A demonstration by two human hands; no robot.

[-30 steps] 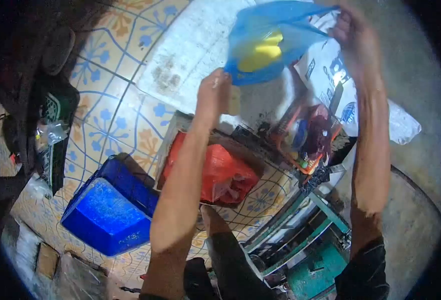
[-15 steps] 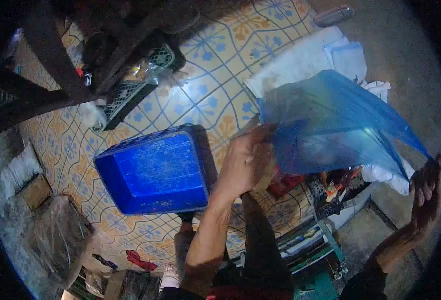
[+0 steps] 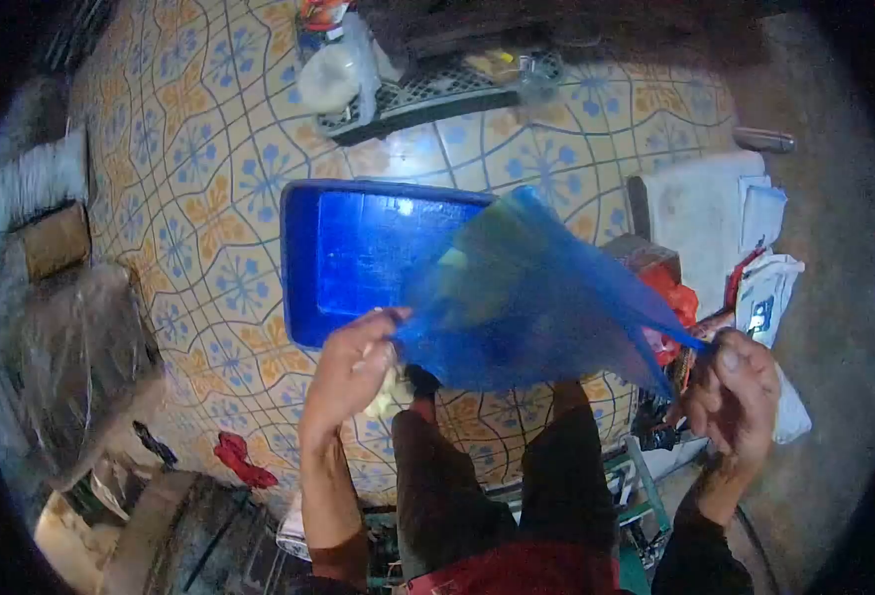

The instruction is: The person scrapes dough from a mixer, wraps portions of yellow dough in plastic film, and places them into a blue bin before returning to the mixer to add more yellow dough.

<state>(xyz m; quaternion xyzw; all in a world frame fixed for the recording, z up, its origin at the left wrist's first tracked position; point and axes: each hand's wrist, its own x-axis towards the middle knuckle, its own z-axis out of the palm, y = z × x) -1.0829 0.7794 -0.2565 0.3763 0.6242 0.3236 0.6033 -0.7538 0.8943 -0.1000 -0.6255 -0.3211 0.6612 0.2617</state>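
A thin, see-through blue plastic bag (image 3: 546,307) is stretched out between my two hands, above my knees. My left hand (image 3: 348,382) pinches its left edge with fingers closed. Something pale and yellowish (image 3: 390,394) shows just below those fingers; I cannot make out what it is or whether the hand holds it. At the other end, my right hand (image 3: 735,392) grips a gathered corner of the bag. Behind the bag, a blue plastic tub (image 3: 358,238) sits on the tiled floor, its right part covered by the film.
A dark green crate (image 3: 427,104) with a whitish plastic bag (image 3: 328,79) lies beyond the tub. To the right are a white sheet (image 3: 700,208) and red plastic (image 3: 680,297). A clear-wrapped bundle (image 3: 85,357) and a red cloth-like item (image 3: 242,458) lie left.
My view has turned, and the tub now appears nearer the middle. The bag has swung left, partly in front of the tub, with both hands still on it.
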